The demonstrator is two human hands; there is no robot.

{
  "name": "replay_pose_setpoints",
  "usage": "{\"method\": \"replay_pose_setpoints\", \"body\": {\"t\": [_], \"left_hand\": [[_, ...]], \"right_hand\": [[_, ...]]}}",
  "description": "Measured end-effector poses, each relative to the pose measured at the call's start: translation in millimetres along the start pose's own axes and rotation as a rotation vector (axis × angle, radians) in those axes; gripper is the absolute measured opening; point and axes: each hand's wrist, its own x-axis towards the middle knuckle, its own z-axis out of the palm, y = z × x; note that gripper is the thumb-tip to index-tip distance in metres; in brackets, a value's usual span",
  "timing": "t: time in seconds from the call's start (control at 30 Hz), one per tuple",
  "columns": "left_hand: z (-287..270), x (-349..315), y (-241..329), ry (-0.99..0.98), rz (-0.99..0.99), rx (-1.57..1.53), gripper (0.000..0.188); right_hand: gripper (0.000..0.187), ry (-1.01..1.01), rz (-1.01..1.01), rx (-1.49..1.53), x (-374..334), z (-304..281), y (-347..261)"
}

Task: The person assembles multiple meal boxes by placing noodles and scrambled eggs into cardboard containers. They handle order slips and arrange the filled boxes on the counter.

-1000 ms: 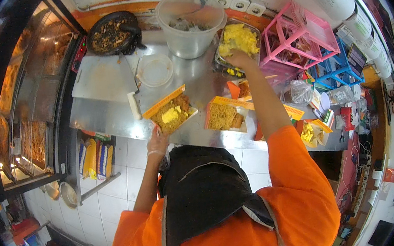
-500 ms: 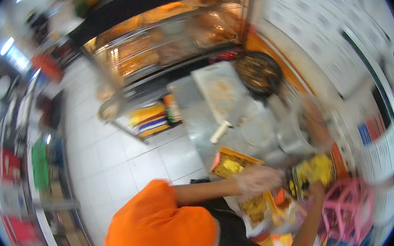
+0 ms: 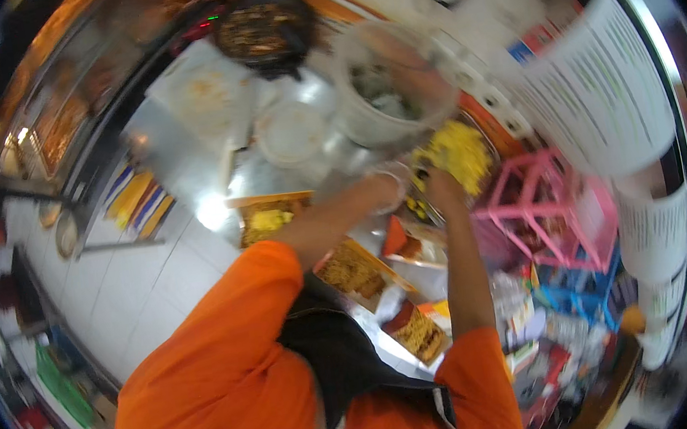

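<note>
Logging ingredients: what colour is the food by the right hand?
The food is yellow; head view.

No legible text, apparently

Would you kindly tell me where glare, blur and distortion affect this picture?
In the head view, a white glare spot sits on the steel counter; blur softens the left hand and cutting board; fisheye distortion bows the metal strip near the right rim.
</note>
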Motion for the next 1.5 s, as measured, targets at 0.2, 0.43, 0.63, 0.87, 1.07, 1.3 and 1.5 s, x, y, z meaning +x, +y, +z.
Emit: {"method": "replay_pose_setpoints", "body": {"t": [0.2, 0.43, 0.63, 0.87, 1.07, 1.3, 1.5], "left_hand": [[7.8, 7.3, -17.7, -0.138, 0.112, 0.13, 0.078], [-12.4, -4.9, -6.0, -0.269, 0.143, 0.412, 0.087], [-21.2, -30.7, 3.1, -0.132, 0.123, 0.31, 0.084], [-29.4, -35.3, 7.0, -0.168, 0.112, 0.279, 0.069], [-35.6, -39.7, 17.0, -0.12, 0.122, 0.436, 0.069], [-58.3, -174.1, -25.0, 0.638, 0.65, -0.345, 0.05], [-33.2, -332.2, -106.0, 0.885, 0.005, -0.316, 0.032]], "right_hand": [[0.025, 0.046, -0.091, 0.07, -40.3, -13.8, -3.2], [0.034, 0.041, -0.164, 0.27, -43.9, -8.6, 21.6], [0.043, 0.047, -0.166, 0.567, -24.7, 21.2, 61.9], [0.035, 0.018, -0.148, 0.639, -35.4, 36.1, 97.7], [0.021, -0.219, 0.297, 1.335, -92.1, 7.8, 96.1], [0.017, -0.111, 0.321, 1.46, -154.8, -63.4, 32.9], [0.021, -0.241, 0.206, 1.561, -196.7, -66.0, -89.0]]}}
